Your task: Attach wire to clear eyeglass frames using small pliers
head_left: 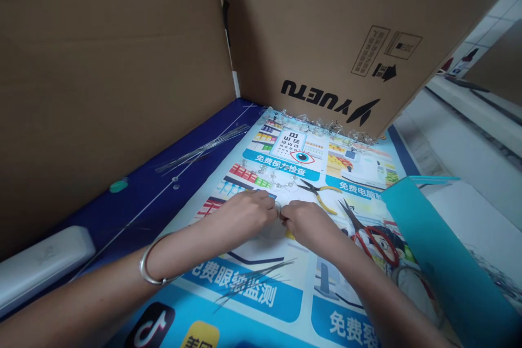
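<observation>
My left hand (255, 211) and my right hand (302, 217) meet over the middle of a printed poster mat (293, 299). Both have their fingers closed in a pinch, and a small loop of thin wire (278, 209) shows between them. Just beyond my hands lie small clear beads (277, 178) on wire. Yellow-handled pliers (322, 193) rest beyond my right hand, and red-handled scissors (373, 239) lie to its right. Thin wires (255, 281) are spread on the mat nearer to me.
Tall cardboard walls (122, 38) stand at the left and back. More wires (199, 149) and a green piece (118, 185) lie at the left, near a white case (44, 266). Clear beaded pieces (326, 126) line the back. A teal box (440, 250) stands at the right.
</observation>
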Action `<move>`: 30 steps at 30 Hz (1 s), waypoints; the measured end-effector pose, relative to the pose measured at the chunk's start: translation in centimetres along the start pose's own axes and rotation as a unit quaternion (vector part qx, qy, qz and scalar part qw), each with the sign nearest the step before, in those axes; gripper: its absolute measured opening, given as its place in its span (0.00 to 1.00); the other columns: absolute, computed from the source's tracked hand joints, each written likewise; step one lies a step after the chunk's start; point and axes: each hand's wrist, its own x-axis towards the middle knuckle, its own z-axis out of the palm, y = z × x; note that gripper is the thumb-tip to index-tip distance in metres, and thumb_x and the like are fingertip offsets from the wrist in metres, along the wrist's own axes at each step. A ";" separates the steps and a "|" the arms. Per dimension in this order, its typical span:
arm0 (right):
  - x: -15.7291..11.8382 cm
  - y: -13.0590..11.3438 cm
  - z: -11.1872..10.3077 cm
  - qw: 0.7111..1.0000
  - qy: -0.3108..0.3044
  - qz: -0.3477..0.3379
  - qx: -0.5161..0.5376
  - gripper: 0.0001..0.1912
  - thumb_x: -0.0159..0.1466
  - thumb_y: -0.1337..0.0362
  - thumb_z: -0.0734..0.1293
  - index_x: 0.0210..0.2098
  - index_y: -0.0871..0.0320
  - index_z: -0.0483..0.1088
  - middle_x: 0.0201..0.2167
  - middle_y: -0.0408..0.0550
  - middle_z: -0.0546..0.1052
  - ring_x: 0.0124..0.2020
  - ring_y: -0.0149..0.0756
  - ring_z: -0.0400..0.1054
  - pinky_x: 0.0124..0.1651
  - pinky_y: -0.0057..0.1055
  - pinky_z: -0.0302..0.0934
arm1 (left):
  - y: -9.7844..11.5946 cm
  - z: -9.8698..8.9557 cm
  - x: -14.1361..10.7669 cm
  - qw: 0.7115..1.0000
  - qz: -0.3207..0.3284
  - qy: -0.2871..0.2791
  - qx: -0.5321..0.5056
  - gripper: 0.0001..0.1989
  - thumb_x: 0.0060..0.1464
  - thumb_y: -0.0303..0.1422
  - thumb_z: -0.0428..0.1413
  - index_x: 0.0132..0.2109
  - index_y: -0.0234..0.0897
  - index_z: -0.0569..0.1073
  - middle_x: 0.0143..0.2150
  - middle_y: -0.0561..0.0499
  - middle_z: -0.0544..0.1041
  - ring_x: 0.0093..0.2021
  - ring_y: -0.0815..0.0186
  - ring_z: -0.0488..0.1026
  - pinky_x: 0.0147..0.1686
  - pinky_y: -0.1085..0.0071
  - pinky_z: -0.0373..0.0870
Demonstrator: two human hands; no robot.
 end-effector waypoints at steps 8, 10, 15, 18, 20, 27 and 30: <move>0.0 0.2 0.2 0.999 0.027 0.015 -0.034 0.08 0.59 0.70 0.58 0.28 0.58 0.67 0.30 0.46 0.69 0.33 0.32 0.62 0.31 0.27 0.47 | 0.3 0.2 0.1 1.000 -0.001 0.004 0.024 0.05 0.52 0.23 0.50 0.31 0.34 0.69 0.29 0.48 0.70 0.33 0.64 0.64 0.32 0.69 0.58; -0.1 -0.1 0.3 0.998 0.032 0.025 -0.047 0.07 0.59 0.71 0.58 0.29 0.58 0.67 0.30 0.46 0.69 0.33 0.33 0.62 0.31 0.27 0.47 | 0.4 0.2 0.2 0.999 -0.003 0.013 0.032 0.05 0.52 0.23 0.50 0.31 0.34 0.69 0.29 0.48 0.70 0.33 0.64 0.64 0.31 0.69 0.58; 0.1 -0.8 0.5 0.998 0.036 0.038 -0.043 0.10 0.58 0.73 0.57 0.35 0.58 0.67 0.32 0.47 0.69 0.33 0.32 0.63 0.32 0.27 0.49 | 0.3 0.3 0.4 0.999 -0.017 0.034 0.034 0.07 0.52 0.23 0.48 0.29 0.34 0.69 0.28 0.48 0.69 0.32 0.64 0.64 0.30 0.69 0.58; 0.4 -0.8 0.8 0.997 0.040 0.052 -0.042 0.09 0.60 0.72 0.57 0.35 0.58 0.67 0.32 0.47 0.69 0.34 0.32 0.64 0.34 0.27 0.51 | 0.1 0.4 0.4 0.999 -0.027 0.043 0.021 0.07 0.53 0.24 0.48 0.30 0.34 0.69 0.28 0.48 0.69 0.32 0.65 0.64 0.30 0.70 0.59; 0.6 -0.6 1.0 0.997 0.039 0.060 -0.033 0.09 0.60 0.71 0.56 0.35 0.58 0.68 0.32 0.47 0.70 0.35 0.32 0.64 0.36 0.26 0.51 | 0.0 0.6 0.3 0.998 -0.034 0.047 0.012 0.07 0.53 0.24 0.48 0.31 0.34 0.69 0.29 0.48 0.69 0.32 0.65 0.65 0.30 0.71 0.59; 1.2 0.3 1.8 0.988 0.116 0.065 0.085 0.10 0.58 0.71 0.57 0.33 0.57 0.69 0.32 0.46 0.71 0.36 0.30 0.64 0.39 0.24 0.53 | -0.6 1.8 0.3 0.995 -0.094 0.028 -0.013 0.06 0.50 0.23 0.49 0.34 0.34 0.69 0.31 0.48 0.70 0.32 0.65 0.67 0.28 0.73 0.61; 1.5 0.8 2.4 0.970 0.164 0.069 0.167 0.08 0.56 0.71 0.59 0.31 0.57 0.69 0.30 0.44 0.71 0.34 0.29 0.64 0.37 0.24 0.54 | -1.3 2.4 0.5 0.986 -0.145 0.033 -0.075 0.07 0.50 0.25 0.48 0.31 0.34 0.70 0.29 0.48 0.71 0.31 0.65 0.68 0.30 0.72 0.62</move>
